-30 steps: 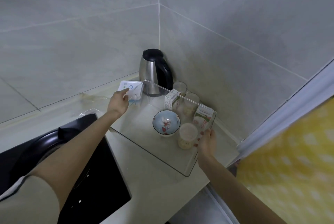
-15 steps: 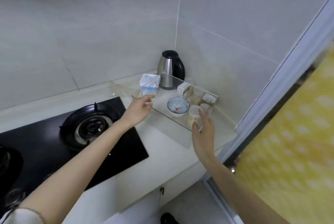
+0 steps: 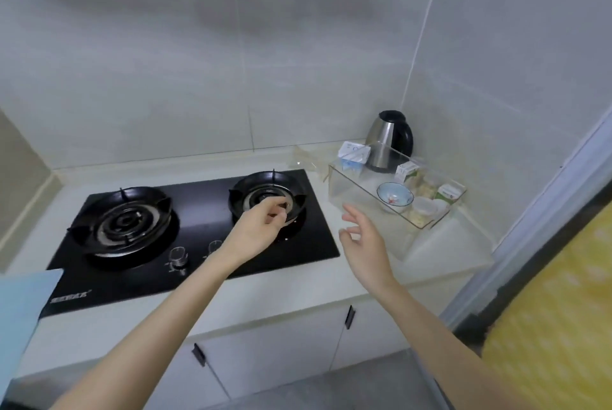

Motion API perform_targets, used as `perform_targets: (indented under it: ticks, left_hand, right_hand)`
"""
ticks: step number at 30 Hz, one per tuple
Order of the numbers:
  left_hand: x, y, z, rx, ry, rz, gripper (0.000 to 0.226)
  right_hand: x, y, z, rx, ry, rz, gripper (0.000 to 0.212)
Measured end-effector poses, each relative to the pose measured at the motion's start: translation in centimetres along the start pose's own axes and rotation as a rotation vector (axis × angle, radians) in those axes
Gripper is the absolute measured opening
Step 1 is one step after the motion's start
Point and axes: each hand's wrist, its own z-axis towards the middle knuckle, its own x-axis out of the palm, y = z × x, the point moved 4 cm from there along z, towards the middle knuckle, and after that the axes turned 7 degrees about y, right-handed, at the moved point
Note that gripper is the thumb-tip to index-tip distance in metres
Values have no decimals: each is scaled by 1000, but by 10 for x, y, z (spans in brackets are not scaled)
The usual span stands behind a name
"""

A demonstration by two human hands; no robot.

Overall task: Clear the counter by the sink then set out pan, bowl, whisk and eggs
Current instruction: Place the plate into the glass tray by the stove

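Clear bin holds bowl | left hand grip loosely curled, holding nothing | right hand grip spread

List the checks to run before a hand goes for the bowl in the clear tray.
1. Left hand free: ok, loosely curled, holds nothing, over the right burner.
2. Right hand free: ok, open, short of the clear tray.
3. Bowl reachable: ok, upright in the tray, uncovered.
4. Stove off: ok, no flame visible.
5. Kettle out of the way: ok, behind the tray in the corner.
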Motion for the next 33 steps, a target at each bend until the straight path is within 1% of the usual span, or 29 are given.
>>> perform_targets:
  ticks: [4, 8, 11, 13, 17, 26, 27, 33]
  left_hand:
    - [-23, 9, -54, -69, -114, -10, 37]
    - [-40, 11, -120, -152, -246, -28, 37]
    - [-41, 15, -184, -233, -383, -83, 38]
    - [-36, 17, -238, -293, -469, -104, 39]
    - [-32, 17, -333, -385, -576, -93, 38]
    - [-43, 9, -581, -661, -961, -91, 40]
    - [-42, 9, -597, -672, -987, -95, 40]
    - [-39, 8, -755, -796, -1202, -134, 38]
  right_hand:
    - [32, 26, -17, -60, 140, 15, 47]
    - [56, 47, -53, -118, 283, 7, 47]
    - [71, 55, -92, -149, 398, 31, 47]
    - [84, 65, -128, -169, 505, 39, 46]
    - [113, 86, -193, -239, 672, 42, 45]
    - [201, 158, -370, -453, 1123, 51, 43]
    - [206, 162, -380, -468, 1145, 59, 43]
    - [267, 213, -505, -624, 1353, 66, 43]
